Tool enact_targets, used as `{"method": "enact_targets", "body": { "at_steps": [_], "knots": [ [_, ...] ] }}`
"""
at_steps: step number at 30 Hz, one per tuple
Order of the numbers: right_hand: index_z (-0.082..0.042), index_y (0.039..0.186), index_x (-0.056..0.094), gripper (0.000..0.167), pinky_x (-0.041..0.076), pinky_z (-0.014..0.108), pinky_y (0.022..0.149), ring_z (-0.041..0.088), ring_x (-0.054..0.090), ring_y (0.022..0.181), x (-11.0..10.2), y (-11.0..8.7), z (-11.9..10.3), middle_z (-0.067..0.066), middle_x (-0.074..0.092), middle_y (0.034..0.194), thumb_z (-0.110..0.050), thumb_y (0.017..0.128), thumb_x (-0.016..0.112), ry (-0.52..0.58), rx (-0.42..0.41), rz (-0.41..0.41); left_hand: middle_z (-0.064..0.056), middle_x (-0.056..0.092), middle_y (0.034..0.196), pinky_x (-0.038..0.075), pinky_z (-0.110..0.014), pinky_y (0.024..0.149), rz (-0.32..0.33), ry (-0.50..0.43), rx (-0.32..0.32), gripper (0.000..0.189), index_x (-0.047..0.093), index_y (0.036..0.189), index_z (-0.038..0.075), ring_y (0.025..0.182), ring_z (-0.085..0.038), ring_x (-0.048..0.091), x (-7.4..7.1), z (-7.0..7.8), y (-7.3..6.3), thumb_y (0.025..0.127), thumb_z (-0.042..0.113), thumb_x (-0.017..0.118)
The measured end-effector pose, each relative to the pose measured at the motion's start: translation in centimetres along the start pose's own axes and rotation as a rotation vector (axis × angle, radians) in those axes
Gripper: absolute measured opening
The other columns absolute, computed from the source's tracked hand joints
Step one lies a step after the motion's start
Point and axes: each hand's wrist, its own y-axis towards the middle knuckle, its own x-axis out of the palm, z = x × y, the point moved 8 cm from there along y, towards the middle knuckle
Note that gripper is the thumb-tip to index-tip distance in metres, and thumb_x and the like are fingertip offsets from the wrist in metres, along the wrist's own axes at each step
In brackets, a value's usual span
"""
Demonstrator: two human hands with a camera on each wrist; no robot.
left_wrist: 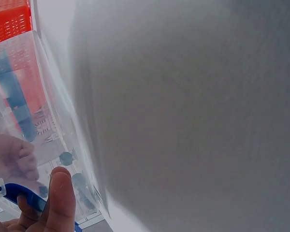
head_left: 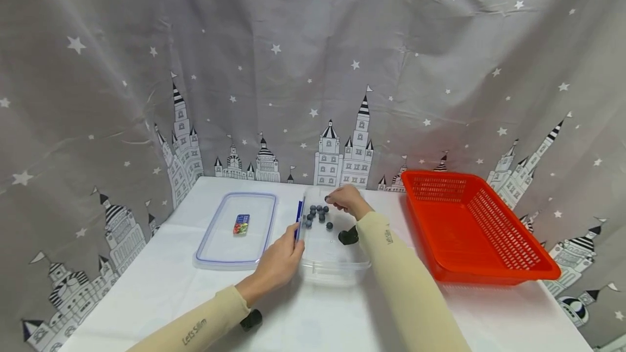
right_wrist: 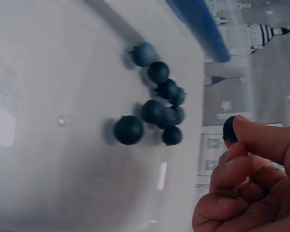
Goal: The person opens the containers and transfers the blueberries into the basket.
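I see a white desk (head_left: 161, 287) with a big red basket (head_left: 464, 238) on the right, a lid (head_left: 220, 249) with a blue edge on the left, and a clear box (head_left: 327, 251) between them. The person's left hand (head_left: 277, 261) has its fingers clamped on a blue strip (head_left: 299, 213) at the box's side, while the right hand (head_left: 349, 200) pinches one blueberry (right_wrist: 229, 129) near the far end. The other blueberries (right_wrist: 129, 130) lie in the box, most bunched together.

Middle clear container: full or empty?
Neither: a cluster of dark berries lies in the clear container, much of its floor bare. The right hand pinches another berry.
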Motion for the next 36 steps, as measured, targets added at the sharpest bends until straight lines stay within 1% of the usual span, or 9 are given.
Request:
{"method": "enact_targets", "body": {
  "at_steps": [8, 15, 17, 19, 21, 23, 26, 33, 36],
  "knots": [
    [-0.005, 0.114, 0.073, 0.024, 0.027, 0.024, 0.050, 0.009, 0.031, 0.051, -1.3, -0.8, -2.0, -0.001, 0.047, 0.070, -0.015, 0.092, 0.072, 0.062, -0.039, -0.015, -0.005, 0.063, 0.097, 0.044, -0.031, 0.064, 0.005, 0.002, 0.001, 0.052, 0.039, 0.152, 0.005, 0.072, -0.014, 0.054, 0.0, -0.3, 0.0, 0.106, 0.028, 0.042],
    [-0.006, 0.120, 0.071, 0.030, 0.027, 0.023, 0.050, 0.007, 0.026, 0.049, -2.8, -1.4, -3.4, 0.010, 0.064, 0.120, -0.015, 0.092, 0.071, 0.089, -0.080, -0.023, -0.009, 0.066, 0.106, 0.045, -0.032, 0.064, 0.009, -0.004, 0.010, 0.052, 0.040, 0.152, 0.005, 0.075, -0.014, 0.056, -0.1, -0.4, -0.1, 0.106, 0.028, 0.042],
    [-0.005, 0.122, 0.070, 0.032, 0.027, 0.023, 0.049, 0.007, 0.024, 0.048, -3.3, -1.5, -3.7, 0.011, 0.065, 0.125, -0.015, 0.092, 0.071, 0.103, -0.091, -0.039, -0.009, 0.066, 0.108, 0.045, -0.032, 0.066, 0.016, 0.000, 0.010, 0.051, 0.040, 0.151, 0.005, 0.076, -0.014, 0.056, -0.1, -0.4, 0.0, 0.106, 0.028, 0.042],
    [-0.005, 0.125, 0.069, 0.033, 0.026, 0.022, 0.049, 0.006, 0.022, 0.048, -3.8, -1.8, -3.9, 0.008, 0.066, 0.117, -0.016, 0.093, 0.070, 0.115, -0.099, -0.055, -0.009, 0.066, 0.105, 0.045, -0.032, 0.066, 0.015, -0.003, 0.011, 0.052, 0.040, 0.152, 0.005, 0.075, -0.014, 0.056, -0.1, -0.4, 0.0, 0.106, 0.028, 0.042],
    [-0.006, 0.126, 0.068, 0.034, 0.026, 0.023, 0.049, 0.007, 0.021, 0.048, -4.5, -2.0, -4.1, 0.002, 0.063, 0.097, -0.016, 0.094, 0.069, 0.114, -0.108, -0.066, -0.009, 0.066, 0.103, 0.045, -0.032, 0.065, 0.011, -0.007, 0.012, 0.052, 0.040, 0.152, 0.005, 0.074, -0.014, 0.055, -0.1, -0.4, 0.0, 0.106, 0.028, 0.042],
    [-0.007, 0.127, 0.068, 0.035, 0.025, 0.023, 0.049, 0.008, 0.022, 0.047, -5.3, -2.4, -4.4, -0.004, 0.053, 0.077, -0.017, 0.093, 0.070, 0.118, -0.112, -0.067, -0.009, 0.066, 0.106, 0.045, -0.032, 0.065, 0.009, -0.009, 0.016, 0.052, 0.040, 0.152, 0.005, 0.074, -0.014, 0.055, -0.1, -0.3, 0.0, 0.106, 0.029, 0.042],
    [-0.007, 0.129, 0.067, 0.037, 0.024, 0.024, 0.048, 0.009, 0.022, 0.047, -6.4, -2.9, -4.7, -0.006, 0.035, 0.060, -0.016, 0.093, 0.069, 0.123, -0.127, -0.075, -0.011, 0.067, 0.108, 0.045, -0.033, 0.065, 0.005, -0.009, 0.015, 0.052, 0.039, 0.152, 0.005, 0.073, -0.014, 0.055, 0.0, -0.4, 0.0, 0.106, 0.030, 0.041],
    [-0.007, 0.134, 0.062, 0.042, 0.024, 0.024, 0.048, 0.010, 0.024, 0.048, -8.7, -3.9, -4.7, -0.007, 0.030, 0.057, -0.016, 0.094, 0.069, 0.173, -0.142, -0.100, -0.017, 0.064, 0.132, 0.052, -0.040, 0.075, 0.022, 0.026, 0.014, 0.051, 0.040, 0.151, 0.004, 0.080, -0.016, 0.059, 0.1, -0.4, 0.0, 0.106, 0.027, 0.042],
    [-0.006, 0.137, 0.060, 0.044, 0.025, 0.024, 0.050, 0.010, 0.025, 0.050, -9.8, -4.3, -4.3, -0.007, 0.030, 0.059, -0.017, 0.095, 0.067, 0.171, -0.149, -0.114, -0.018, 0.062, 0.135, 0.053, -0.042, 0.079, 0.023, 0.021, 0.016, 0.051, 0.041, 0.151, 0.004, 0.083, -0.018, 0.061, 0.1, -0.3, 0.0, 0.106, 0.028, 0.041]
  ]
}}
